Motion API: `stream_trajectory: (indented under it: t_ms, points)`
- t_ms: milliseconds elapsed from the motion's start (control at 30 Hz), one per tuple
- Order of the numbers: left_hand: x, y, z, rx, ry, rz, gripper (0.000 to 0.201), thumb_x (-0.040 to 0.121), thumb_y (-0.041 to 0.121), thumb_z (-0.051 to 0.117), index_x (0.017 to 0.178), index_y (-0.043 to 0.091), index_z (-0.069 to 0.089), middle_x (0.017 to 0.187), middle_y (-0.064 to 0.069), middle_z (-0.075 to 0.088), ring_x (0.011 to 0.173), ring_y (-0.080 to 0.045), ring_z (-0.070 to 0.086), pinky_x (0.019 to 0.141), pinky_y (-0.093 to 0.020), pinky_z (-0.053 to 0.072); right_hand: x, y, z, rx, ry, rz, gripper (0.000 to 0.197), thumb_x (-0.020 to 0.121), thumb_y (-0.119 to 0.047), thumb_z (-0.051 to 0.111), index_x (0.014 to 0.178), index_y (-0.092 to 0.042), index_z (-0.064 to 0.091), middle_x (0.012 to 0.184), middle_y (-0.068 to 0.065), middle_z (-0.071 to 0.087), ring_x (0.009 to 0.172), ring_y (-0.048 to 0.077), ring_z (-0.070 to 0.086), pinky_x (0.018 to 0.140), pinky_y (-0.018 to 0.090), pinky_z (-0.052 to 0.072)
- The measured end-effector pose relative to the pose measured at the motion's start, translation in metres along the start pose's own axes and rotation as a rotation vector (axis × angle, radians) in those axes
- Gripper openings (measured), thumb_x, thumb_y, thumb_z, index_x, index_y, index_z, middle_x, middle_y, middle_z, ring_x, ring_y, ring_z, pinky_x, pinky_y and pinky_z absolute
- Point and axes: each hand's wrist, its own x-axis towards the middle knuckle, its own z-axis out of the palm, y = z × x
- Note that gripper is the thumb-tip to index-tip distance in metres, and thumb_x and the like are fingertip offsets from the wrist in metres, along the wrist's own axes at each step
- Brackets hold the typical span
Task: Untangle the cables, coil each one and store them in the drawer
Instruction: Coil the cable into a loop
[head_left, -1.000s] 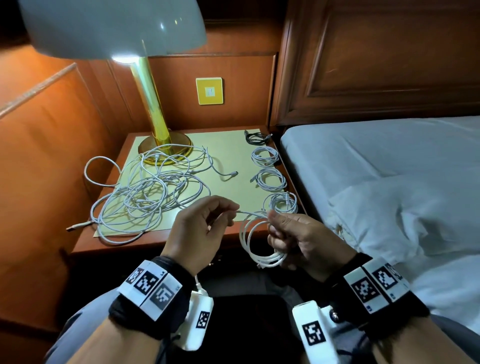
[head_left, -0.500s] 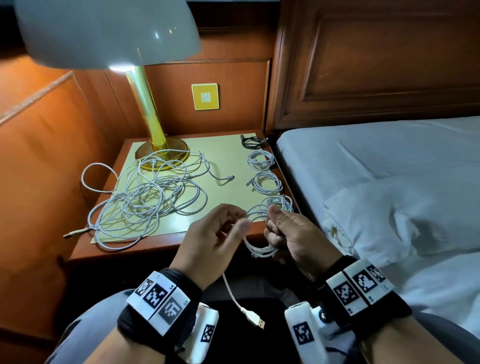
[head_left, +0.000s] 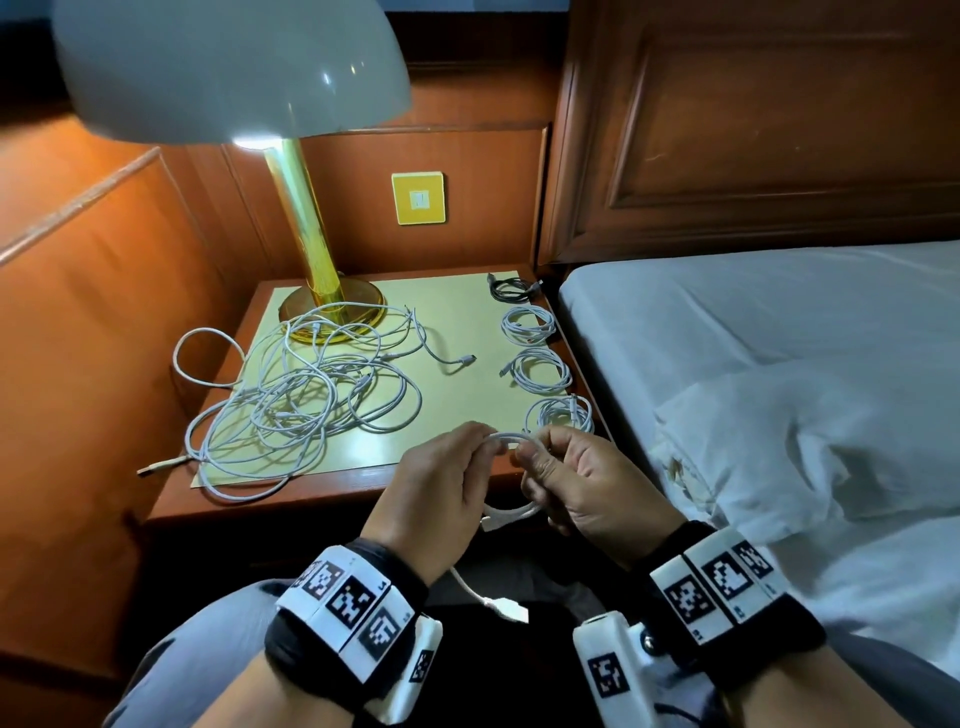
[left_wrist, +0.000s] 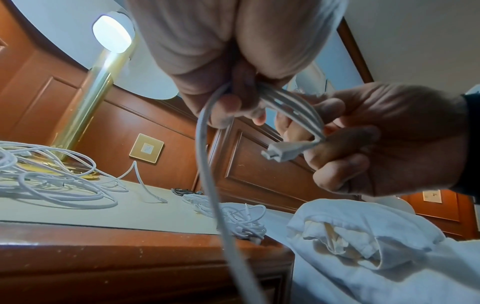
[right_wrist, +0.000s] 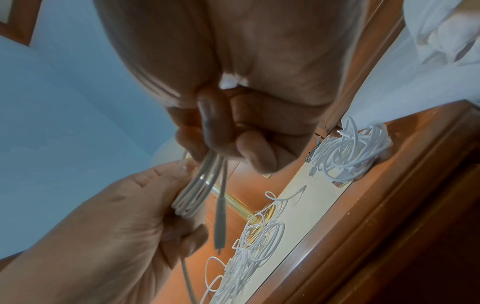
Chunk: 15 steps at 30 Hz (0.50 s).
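Both hands hold one white cable (head_left: 511, 512) just in front of the nightstand's front edge. My right hand (head_left: 582, 486) grips its gathered loops (right_wrist: 193, 194), with one small plug (left_wrist: 276, 153) sticking out by the fingers. My left hand (head_left: 441, 480) pinches the same loops (left_wrist: 285, 105); the loose tail (left_wrist: 207, 164) runs down from it to a USB plug (head_left: 506, 608) hanging over my lap. A tangle of white cables (head_left: 296, 400) lies on the left of the nightstand (head_left: 322, 501). Three white coils (head_left: 540, 369) and a black coil (head_left: 511, 288) line its right edge. No drawer shows.
A brass lamp (head_left: 311, 249) with a white shade stands at the back left of the nightstand, its base under the tangle. A bed (head_left: 753, 322) with a white pillow (head_left: 810, 441) lies close on the right. Wood panelling and a yellow wall switch (head_left: 418, 197) stand behind.
The hands have come closer together and the held loops are smaller and tighter. The cable's free tail has dropped and now hangs below the left hand with its USB plug.
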Motion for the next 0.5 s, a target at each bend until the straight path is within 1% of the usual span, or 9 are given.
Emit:
stream_trajectory:
  t_ms: [67, 133, 167, 233, 300, 333, 433, 500]
  points:
    - [-0.001, 0.0, 0.001, -0.004, -0.015, -0.008, 0.023, 0.101, 0.025, 0.045, 0.084, 0.011, 0.053, 0.063, 0.003, 0.05, 0.054, -0.012, 0.037, 0.052, -0.021, 0.034, -0.001, 0.0, 0.001, -0.025, 0.021, -0.02, 0.018, 0.101, -0.019, 0.05, 0.1, -0.002, 0.056, 0.055, 0.0, 0.047, 0.038, 0.0, 0.04, 0.04, 0.01, 0.032]
    - [-0.002, 0.001, 0.001, -0.012, -0.042, -0.024, 0.024, 0.102, 0.028, 0.043, 0.081, 0.017, 0.041, 0.059, 0.004, 0.041, 0.053, -0.015, 0.031, 0.05, -0.022, 0.03, -0.001, 0.001, 0.002, -0.046, 0.019, -0.031, 0.022, 0.102, -0.017, 0.048, 0.102, 0.002, 0.057, 0.054, -0.003, 0.048, 0.039, -0.001, 0.042, 0.041, 0.009, 0.034]
    - [-0.002, 0.001, 0.002, -0.008, -0.058, -0.033, 0.025, 0.102, 0.03, 0.041, 0.08, 0.019, 0.038, 0.059, 0.005, 0.04, 0.053, -0.017, 0.031, 0.05, -0.025, 0.03, -0.001, 0.002, 0.002, -0.036, 0.012, -0.031, 0.023, 0.103, -0.017, 0.046, 0.102, 0.002, 0.058, 0.054, -0.004, 0.048, 0.041, -0.001, 0.043, 0.042, 0.008, 0.035]
    - [-0.001, 0.001, 0.001, -0.012, -0.092, -0.062, 0.029, 0.102, 0.035, 0.039, 0.079, 0.018, 0.037, 0.058, 0.002, 0.041, 0.055, -0.023, 0.034, 0.051, -0.032, 0.034, -0.003, 0.0, 0.004, 0.012, 0.004, -0.005, 0.024, 0.104, -0.017, 0.042, 0.098, -0.001, 0.059, 0.055, -0.007, 0.047, 0.041, -0.002, 0.042, 0.041, 0.008, 0.035]
    - [0.0, 0.003, -0.001, -0.06, -0.126, -0.101, 0.035, 0.104, 0.04, 0.036, 0.077, 0.018, 0.038, 0.058, 0.001, 0.042, 0.057, -0.025, 0.037, 0.054, -0.036, 0.037, -0.004, -0.003, 0.004, 0.03, -0.003, 0.013, 0.03, 0.106, -0.019, 0.037, 0.091, -0.006, 0.059, 0.056, -0.005, 0.044, 0.038, -0.002, 0.038, 0.04, 0.008, 0.033]
    - [0.0, 0.004, -0.002, -0.089, -0.144, -0.12, 0.037, 0.104, 0.042, 0.035, 0.077, 0.017, 0.04, 0.058, 0.002, 0.042, 0.057, -0.023, 0.038, 0.056, -0.035, 0.038, -0.005, -0.006, 0.005, 0.039, -0.005, 0.022, 0.032, 0.107, -0.021, 0.036, 0.087, -0.008, 0.058, 0.057, -0.005, 0.043, 0.038, -0.002, 0.036, 0.039, 0.009, 0.032]
    - [0.0, 0.01, -0.004, -0.163, -0.154, -0.133, 0.037, 0.101, 0.041, 0.037, 0.078, 0.014, 0.046, 0.06, 0.006, 0.043, 0.057, -0.018, 0.04, 0.055, -0.027, 0.036, -0.004, -0.007, 0.003, 0.067, 0.009, 0.045, 0.033, 0.107, -0.019, 0.034, 0.081, -0.007, 0.05, 0.049, -0.011, 0.047, 0.037, -0.002, 0.039, 0.04, 0.011, 0.033]
    - [0.0, 0.01, -0.004, -0.204, -0.133, -0.128, 0.035, 0.103, 0.039, 0.038, 0.083, 0.014, 0.051, 0.064, 0.004, 0.048, 0.059, -0.017, 0.043, 0.057, -0.026, 0.038, -0.002, -0.005, 0.0, 0.033, 0.032, 0.05, 0.032, 0.106, -0.025, 0.038, 0.081, -0.009, 0.05, 0.05, -0.012, 0.044, 0.039, -0.001, 0.034, 0.042, 0.014, 0.028]
